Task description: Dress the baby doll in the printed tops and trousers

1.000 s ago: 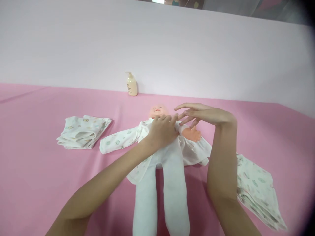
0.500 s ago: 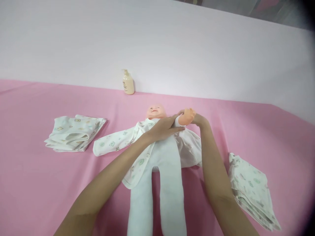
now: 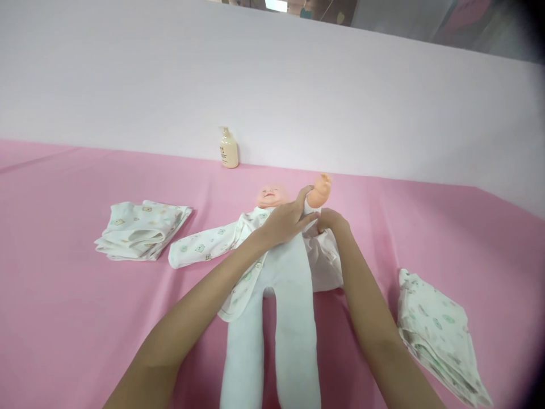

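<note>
A baby doll [image 3: 292,272] with a white cloth body lies on its back, its head toward the wall. One of its arms is in the sleeve of a white printed baby shirt [image 3: 213,241], whose front lies open. My left hand [image 3: 285,221] is wrapped around the doll's other arm [image 3: 319,193], holding it raised with the small plastic hand pointing up. Just behind that arm, my right hand [image 3: 334,220] is closed at the bunched shirt fabric; its fingertips are partly hidden. This side of the shirt lies crumpled beside the doll's body.
A folded stack of printed cloth [image 3: 140,230] lies at the left, and another folded printed garment [image 3: 440,335] at the right. A cream pump bottle [image 3: 229,150] stands by the white wall [image 3: 272,85]. Pink sheeting [image 3: 63,295] covers the surface.
My right hand has come down and nearer, from behind the doll's hand to the shirt fabric. The doll's arm now points more upright, still in my left hand. The view has shifted slightly.
</note>
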A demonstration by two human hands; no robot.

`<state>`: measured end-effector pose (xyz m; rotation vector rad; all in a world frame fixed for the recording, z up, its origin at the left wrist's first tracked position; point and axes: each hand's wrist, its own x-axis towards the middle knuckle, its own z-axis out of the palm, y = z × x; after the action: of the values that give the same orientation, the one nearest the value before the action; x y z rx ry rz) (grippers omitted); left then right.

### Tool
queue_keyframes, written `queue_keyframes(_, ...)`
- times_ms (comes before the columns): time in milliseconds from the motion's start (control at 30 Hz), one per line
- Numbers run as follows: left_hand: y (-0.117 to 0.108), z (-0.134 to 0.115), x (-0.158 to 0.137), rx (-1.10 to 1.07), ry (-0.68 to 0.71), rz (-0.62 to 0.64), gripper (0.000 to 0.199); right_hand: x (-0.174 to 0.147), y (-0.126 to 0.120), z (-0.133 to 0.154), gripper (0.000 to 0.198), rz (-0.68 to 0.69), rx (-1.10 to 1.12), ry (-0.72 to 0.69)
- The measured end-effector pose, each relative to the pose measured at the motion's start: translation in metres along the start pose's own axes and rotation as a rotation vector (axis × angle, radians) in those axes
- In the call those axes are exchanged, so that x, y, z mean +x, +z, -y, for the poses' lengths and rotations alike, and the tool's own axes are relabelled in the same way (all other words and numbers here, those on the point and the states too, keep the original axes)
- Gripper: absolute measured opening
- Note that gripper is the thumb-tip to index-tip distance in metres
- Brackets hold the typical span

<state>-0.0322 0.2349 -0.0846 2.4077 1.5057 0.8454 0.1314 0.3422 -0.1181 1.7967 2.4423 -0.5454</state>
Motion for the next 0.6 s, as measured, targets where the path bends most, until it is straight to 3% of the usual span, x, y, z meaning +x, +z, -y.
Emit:
queue_keyframes(67, 0.001, -0.002, 0.0, 0.065, 0.021, -0.032, 0.057, -0.005, -0.012, -0.006, 0.026, -0.131, -0.046, 0.089)
queue_keyframes(133, 0.002, -0.004, 0.001, 0.115, 0.049, -0.046, 0.051, -0.017, -0.029, -0.01, 0.028, -0.372, -0.029, 0.153)
queue_keyframes(200, 0.003, -0.006, 0.002, 0.168, 0.051, -0.046, 0.046, -0.033, -0.046, -0.009, 0.025, -0.616, 0.037, 0.174)
queue_keyframes(267, 0.004, -0.007, 0.003, 0.246, 0.03, -0.036, 0.045, -0.051, -0.061, -0.002, 0.021, -0.761, 0.107, 0.143)
queue_keyframes(433, 0.007, -0.007, 0.006, 0.513, 0.022, -0.011, 0.044, -0.086, -0.077, 0.02, 0.024, -0.993, 0.241, 0.035)
queue_keyframes(600, 0.015, -0.011, 0.013, 0.547, 0.035, 0.052, 0.035, -0.099, -0.077, 0.035, 0.027, -1.059, 0.24, -0.003)
